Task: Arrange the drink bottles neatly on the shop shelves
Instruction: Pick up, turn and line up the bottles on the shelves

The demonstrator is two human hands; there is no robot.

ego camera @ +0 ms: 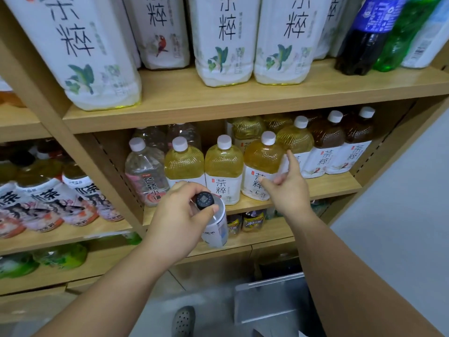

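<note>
1. The left hand point(179, 215) grips a black-capped bottle point(216, 231) by its neck and shoulder. The fingers curl over the top and the thumb presses just under the cap. The bottle hangs in the air in front of the middle shelf point(335, 184), below its front edge and not yet on it.
2. The right hand point(289, 190) holds nothing. Its fingers are spread, with the index finger stretched up beside the yellow tea bottle point(263, 164) at the right of the front row. I can't tell whether it presses that bottle or only hovers at it.
3. The front row looks full, with each bottle touching its neighbour, so forcing the new one in could tip a tall tea bottle. A hard shove from the spread hand might knock that bottle into the brown tea bottles point(326, 147) behind and to the right.
4. Held only at the top, the bottle could swing or slip. The smooth plastic and glossy label give little purchase.
5. The held bottle is a clear, round cylinder with a pale wrap and a flat black cap printed with a square code.
6. The tea bottles have ribbed, domed shoulders, white screw caps and paper-white labels. The clear bottle with a pink label point(145, 171) at the left end is similar in shape.
7. The shelves are smooth, pale wood laminate. On the board above stand big, squarish white-wrapped bottles point(223, 45).
</note>
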